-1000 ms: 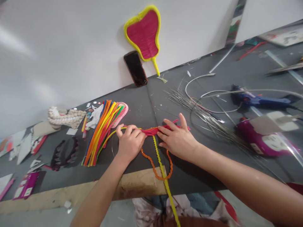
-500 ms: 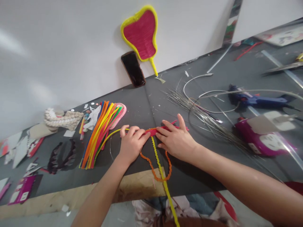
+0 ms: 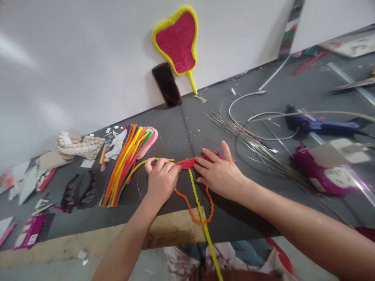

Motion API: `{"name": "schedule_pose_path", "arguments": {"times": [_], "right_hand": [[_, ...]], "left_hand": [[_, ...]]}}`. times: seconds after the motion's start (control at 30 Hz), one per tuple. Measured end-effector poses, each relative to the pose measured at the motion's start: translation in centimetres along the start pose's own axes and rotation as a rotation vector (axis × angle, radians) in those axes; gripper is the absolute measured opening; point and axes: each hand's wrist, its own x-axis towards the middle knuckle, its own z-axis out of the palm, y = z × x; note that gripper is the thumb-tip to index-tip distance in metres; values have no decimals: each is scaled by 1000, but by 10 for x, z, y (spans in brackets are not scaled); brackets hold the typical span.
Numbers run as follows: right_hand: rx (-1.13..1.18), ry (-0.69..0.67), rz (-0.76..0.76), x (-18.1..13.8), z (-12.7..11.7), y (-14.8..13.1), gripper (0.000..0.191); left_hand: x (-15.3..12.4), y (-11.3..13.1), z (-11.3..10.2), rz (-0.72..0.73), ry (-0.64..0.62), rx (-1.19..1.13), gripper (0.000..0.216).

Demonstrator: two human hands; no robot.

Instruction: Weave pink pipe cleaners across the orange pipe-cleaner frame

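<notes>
A flat bundle of pink pipe cleaners (image 3: 187, 163) lies crosswise on the dark table between my two hands. My left hand (image 3: 163, 175) has its fingers curled down over the bundle's left end. Resting on the right end is my right hand (image 3: 218, 169), fingers stretched out and thumb side apart. A crinkled yellow strand (image 3: 195, 192) runs from the bundle toward me and over the table edge. Below the bundle hangs a loop of crinkled orange strand (image 3: 211, 208), crossing the yellow one. A thin yellow strip (image 3: 160, 159) passes by my left fingers.
Left stand a multicoloured pipe cleaner bundle (image 3: 124, 166) and a dark hair claw (image 3: 77, 191). Thin wires (image 3: 243, 136), a blue glue gun (image 3: 325, 124) and a purple adapter (image 3: 325, 169) lie right. A phone (image 3: 166, 86) and pink-yellow fan (image 3: 177, 41) lean on the wall.
My left hand has shifted slightly left along the pink bundle, showing more of it between my hands. My right hand stays on its end. The view has moved slightly.
</notes>
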Motion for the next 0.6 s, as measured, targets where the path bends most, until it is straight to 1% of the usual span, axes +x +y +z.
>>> {"name": "schedule_pose_path", "arguments": {"times": [0.2,0.37,0.47,0.6], "right_hand": [[-18,1,-6,0,2,0,31],[-20,-13,-1,0,2,0,32],[-32,-7,-5,0,2,0,32],[-58,0,-9,-1,1,0,32]], "left_hand": [[5,0,4,-95,-3,-43,25],[9,1,6,-146,-31,-21,21],[9,4,5,-133,-33,-22,15],[7,8,4,-89,33,-49,15]]}}
